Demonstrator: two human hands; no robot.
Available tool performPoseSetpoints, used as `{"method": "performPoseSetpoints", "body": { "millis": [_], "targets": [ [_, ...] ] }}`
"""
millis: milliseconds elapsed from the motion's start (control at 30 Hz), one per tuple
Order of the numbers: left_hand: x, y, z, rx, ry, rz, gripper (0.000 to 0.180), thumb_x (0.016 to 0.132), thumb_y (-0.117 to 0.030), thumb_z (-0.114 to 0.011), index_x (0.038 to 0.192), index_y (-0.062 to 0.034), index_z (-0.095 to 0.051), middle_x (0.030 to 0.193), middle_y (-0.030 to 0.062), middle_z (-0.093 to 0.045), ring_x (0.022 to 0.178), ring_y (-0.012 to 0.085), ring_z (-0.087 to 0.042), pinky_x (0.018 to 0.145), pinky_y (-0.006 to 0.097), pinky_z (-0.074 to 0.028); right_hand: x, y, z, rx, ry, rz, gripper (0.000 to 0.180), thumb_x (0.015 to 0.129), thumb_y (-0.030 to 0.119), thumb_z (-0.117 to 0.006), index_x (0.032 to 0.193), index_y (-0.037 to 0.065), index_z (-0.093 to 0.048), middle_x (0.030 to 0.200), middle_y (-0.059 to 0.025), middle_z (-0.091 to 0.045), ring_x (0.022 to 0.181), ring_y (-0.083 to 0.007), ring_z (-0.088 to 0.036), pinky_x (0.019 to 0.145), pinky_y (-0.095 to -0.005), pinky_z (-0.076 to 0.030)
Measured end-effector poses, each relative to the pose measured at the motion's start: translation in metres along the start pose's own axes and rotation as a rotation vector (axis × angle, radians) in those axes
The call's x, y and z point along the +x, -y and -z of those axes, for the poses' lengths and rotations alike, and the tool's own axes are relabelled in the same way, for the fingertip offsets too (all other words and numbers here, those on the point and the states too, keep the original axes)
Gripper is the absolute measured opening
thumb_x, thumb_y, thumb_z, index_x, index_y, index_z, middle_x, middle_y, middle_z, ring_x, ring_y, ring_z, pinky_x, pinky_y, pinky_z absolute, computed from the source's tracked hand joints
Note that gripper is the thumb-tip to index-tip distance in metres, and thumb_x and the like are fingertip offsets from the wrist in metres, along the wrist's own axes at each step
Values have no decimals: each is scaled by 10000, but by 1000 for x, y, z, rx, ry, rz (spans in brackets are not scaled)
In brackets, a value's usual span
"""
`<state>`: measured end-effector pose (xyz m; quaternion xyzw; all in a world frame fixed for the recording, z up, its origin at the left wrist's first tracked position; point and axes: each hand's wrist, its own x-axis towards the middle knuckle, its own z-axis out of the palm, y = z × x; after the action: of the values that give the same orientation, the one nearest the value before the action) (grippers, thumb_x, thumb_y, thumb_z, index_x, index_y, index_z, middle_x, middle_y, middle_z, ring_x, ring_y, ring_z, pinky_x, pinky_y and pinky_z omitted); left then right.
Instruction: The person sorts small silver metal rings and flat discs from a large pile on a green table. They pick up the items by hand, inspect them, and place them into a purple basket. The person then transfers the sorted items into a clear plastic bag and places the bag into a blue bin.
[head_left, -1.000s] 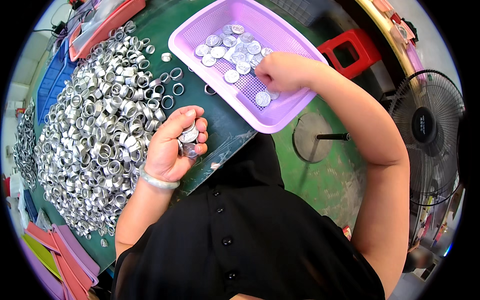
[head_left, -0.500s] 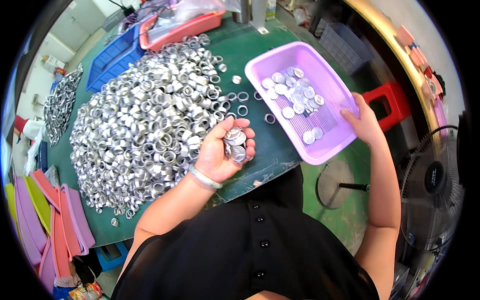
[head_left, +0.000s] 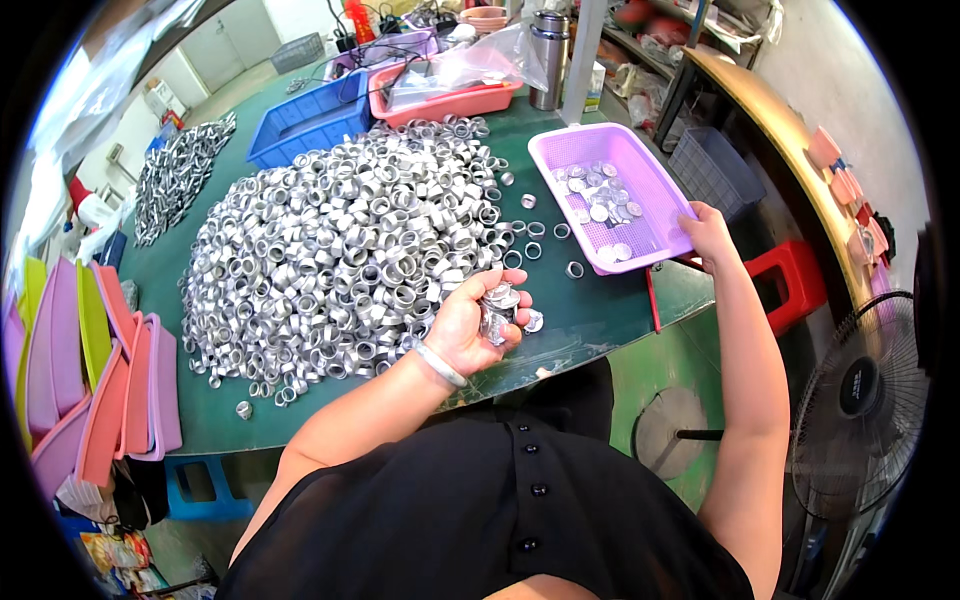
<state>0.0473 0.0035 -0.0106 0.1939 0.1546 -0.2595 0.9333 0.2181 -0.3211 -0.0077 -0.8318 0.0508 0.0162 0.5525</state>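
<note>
Discs (head_left: pixel 496 310) sit in the left hand (head_left: pixel 468 325), fingers curled round them; the right hand (head_left: pixel 710 238), well apart, grips the rim of the basket (head_left: pixel 655 185). Work looks partway: one handful is gathered, more discs lie in the basket, and rings (head_left: pixel 335 262) heap the surface (head_left: pixel 615 315).

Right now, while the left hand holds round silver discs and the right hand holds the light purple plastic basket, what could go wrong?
1. The left hand is loosely cupped, so the round silver discs might slip out; one disc shows just beyond the hand.
2. Dropped discs could mix with the loose silver metal rings nearby.
3. The right hand grips the light purple plastic basket at one side, so it might tip and let its discs slide.
</note>
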Motion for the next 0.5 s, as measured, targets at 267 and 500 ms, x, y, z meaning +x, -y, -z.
{"method": "performPoseSetpoints", "body": {
  "millis": [267, 500],
  "targets": [
    [-33, -12, -3, 17, 18, -108, 173, 825, -129, -473, 968, -35, -497, 835, 124, -530, 668, 200, -506, 431, 206, -397, 7, 7, -13, -132, -119, -35, 290, 803, 165, -528, 1047, 11, -508, 845, -91, -585, 689, -174, -584, 542, -297, -479],
    [-55, -37, 1, -15, 40, -216, 167, 808, -132, -492, 930, -19, -506, 911, 139, -529, 751, 229, -523, 469, 223, -446, -12, 41, -17, -586, -239, 359, 362, 733, 186, -577, 1055, 27, -531, 1122, -180, -489, 1061, -304, -466, 894, -342, -369]
  ]
}}
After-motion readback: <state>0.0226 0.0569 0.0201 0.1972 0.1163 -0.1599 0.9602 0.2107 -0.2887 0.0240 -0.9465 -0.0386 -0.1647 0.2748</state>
